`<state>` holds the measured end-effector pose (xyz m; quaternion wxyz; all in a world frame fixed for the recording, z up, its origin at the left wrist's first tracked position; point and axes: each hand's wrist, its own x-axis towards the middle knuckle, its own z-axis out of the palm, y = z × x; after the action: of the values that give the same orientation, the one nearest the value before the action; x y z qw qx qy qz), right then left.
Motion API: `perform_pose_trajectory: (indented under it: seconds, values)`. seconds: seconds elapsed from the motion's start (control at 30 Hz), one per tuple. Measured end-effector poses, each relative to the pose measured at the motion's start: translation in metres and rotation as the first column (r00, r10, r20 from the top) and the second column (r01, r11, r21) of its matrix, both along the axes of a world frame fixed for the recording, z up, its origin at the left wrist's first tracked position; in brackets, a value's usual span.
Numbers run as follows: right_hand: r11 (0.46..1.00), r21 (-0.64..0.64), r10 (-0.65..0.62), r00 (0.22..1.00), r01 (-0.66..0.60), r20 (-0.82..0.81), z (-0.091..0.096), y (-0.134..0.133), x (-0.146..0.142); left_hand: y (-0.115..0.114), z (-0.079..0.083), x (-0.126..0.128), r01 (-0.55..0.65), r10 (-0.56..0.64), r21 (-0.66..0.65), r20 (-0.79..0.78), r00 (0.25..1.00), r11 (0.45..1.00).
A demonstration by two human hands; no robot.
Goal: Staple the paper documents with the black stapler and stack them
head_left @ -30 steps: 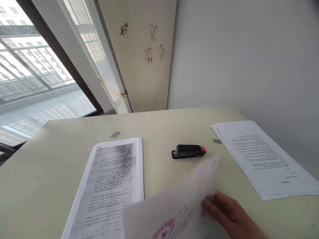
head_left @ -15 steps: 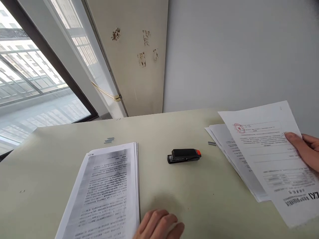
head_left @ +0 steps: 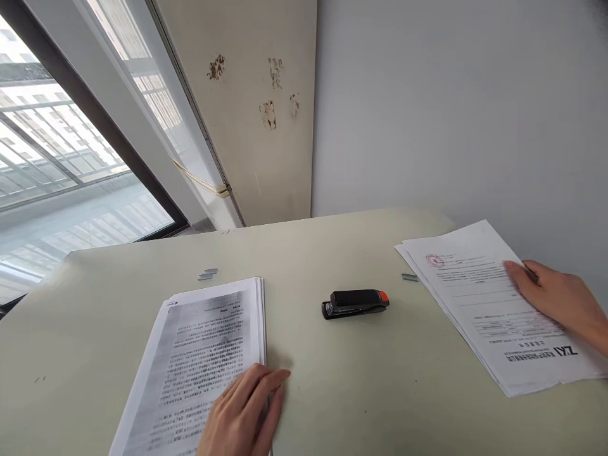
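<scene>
My left hand (head_left: 244, 415) rests over the right edge of a thick stack of printed paper (head_left: 199, 354), its fingers loosely stretched out and holding nothing. On the right, my right hand (head_left: 553, 294) has its thumb on top of a printed sheet (head_left: 479, 297) with a red round stamp, pinching its far right edge; the fingers underneath are hidden. That sheet lies over other papers (head_left: 453, 320), whose left edges stick out. A black stapler (head_left: 356, 303) with a red end lies between the two piles.
Several grey staple strips (head_left: 208, 274) lie behind the left stack. Another staple strip (head_left: 410, 277) sits beside the right pile. Loose staples (head_left: 40, 379) are on the pale table (head_left: 332, 392). A grey wall (head_left: 451, 114) and a window (head_left: 52, 139) stand behind.
My right hand has brought the stamped sheet left and down onto the right-hand papers. My left hand has shifted left onto the edge of the stack.
</scene>
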<state>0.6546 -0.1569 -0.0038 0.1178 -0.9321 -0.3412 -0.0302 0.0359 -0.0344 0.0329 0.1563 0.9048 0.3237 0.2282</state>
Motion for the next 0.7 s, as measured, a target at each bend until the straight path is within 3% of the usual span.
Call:
perform_pose_trajectory:
  seconds: [0.17,0.37,0.57,0.7]
  values:
    - [0.993,-0.118,0.016,0.998,-0.023,-0.062,-0.007,0.004,-0.002,0.0,-0.001,0.003,0.023,-0.023,0.0,0.0,1.0,1.0]
    - [0.986,-0.16,0.035,0.995,-0.049,-0.091,0.01,0.008,-0.008,0.0,0.0,0.005,0.012,-0.012,-0.002,0.01,1.0,1.0]
    - [0.997,-0.034,0.078,0.994,-0.075,0.072,0.024,0.016,-0.027,0.0,0.001,0.006,-0.002,0.002,-0.01,0.013,1.0,1.0]
    - [0.985,0.12,0.137,0.987,-0.126,-0.088,0.041,0.034,-0.065,0.001,-0.002,0.007,-0.011,0.011,-0.015,0.011,1.0,1.0]
